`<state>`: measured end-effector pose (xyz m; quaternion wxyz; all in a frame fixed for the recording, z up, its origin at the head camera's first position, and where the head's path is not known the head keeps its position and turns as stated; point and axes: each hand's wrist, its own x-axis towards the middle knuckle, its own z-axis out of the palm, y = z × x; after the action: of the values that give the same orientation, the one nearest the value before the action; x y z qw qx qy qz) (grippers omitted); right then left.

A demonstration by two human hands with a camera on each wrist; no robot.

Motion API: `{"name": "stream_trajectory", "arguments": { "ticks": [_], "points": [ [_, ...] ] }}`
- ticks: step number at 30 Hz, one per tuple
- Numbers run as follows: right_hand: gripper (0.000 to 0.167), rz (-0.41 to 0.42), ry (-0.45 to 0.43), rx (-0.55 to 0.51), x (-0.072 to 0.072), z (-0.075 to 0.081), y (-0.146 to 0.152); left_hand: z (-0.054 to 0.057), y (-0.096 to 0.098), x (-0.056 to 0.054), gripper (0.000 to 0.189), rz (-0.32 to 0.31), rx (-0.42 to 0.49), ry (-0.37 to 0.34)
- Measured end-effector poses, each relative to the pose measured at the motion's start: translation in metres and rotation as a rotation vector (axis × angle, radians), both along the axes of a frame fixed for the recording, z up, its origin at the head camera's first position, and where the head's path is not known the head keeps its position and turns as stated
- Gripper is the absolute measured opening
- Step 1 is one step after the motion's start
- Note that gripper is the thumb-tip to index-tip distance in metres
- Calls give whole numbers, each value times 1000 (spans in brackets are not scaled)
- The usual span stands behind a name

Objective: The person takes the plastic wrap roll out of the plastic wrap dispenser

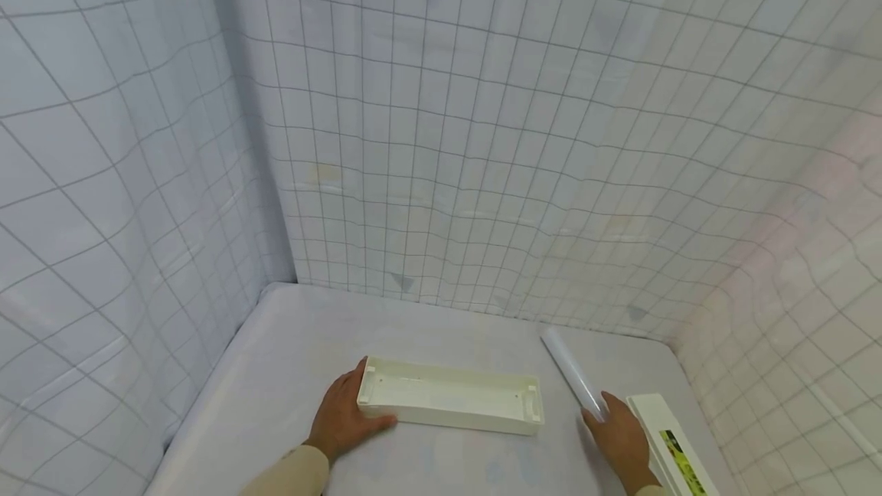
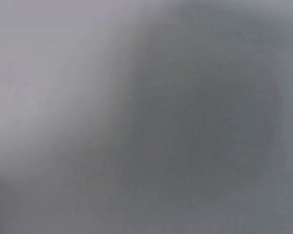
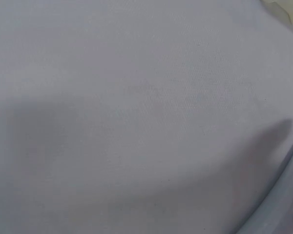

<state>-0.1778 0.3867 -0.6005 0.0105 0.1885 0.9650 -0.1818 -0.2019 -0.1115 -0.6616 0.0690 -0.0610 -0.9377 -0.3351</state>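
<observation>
A long, shallow cream plastic box (image 1: 451,391), its hollow side up, lies across the middle of the white surface. My left hand (image 1: 344,413) grips its left end, thumb along the near side and fingers at the far corner. To the right, a pale glossy roll (image 1: 570,364) lies slanted, and my right hand (image 1: 619,435) holds its near end between thumb and fingers. The roll (image 3: 278,209) also shows at the lower right corner of the right wrist view. Only grey blur fills the left wrist view.
Just right of my right hand lies a long white lid-like piece (image 1: 667,442) with a yellow-green and black label. Hanging white sheets (image 1: 441,136) with a dark grid pattern enclose the covered surface (image 1: 310,327) at the back and both sides.
</observation>
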Motion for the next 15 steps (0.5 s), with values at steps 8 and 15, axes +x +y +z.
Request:
{"name": "stream_trajectory", "arguments": {
  "ticks": [8,15],
  "points": [
    [73,52,36,-7,-11,4,-5,2,-33,-6,133,-127,-133,5],
    [73,120,50,9,-19,15,-4,16,-72,-17,127,-203,-286,74]
  ]
}}
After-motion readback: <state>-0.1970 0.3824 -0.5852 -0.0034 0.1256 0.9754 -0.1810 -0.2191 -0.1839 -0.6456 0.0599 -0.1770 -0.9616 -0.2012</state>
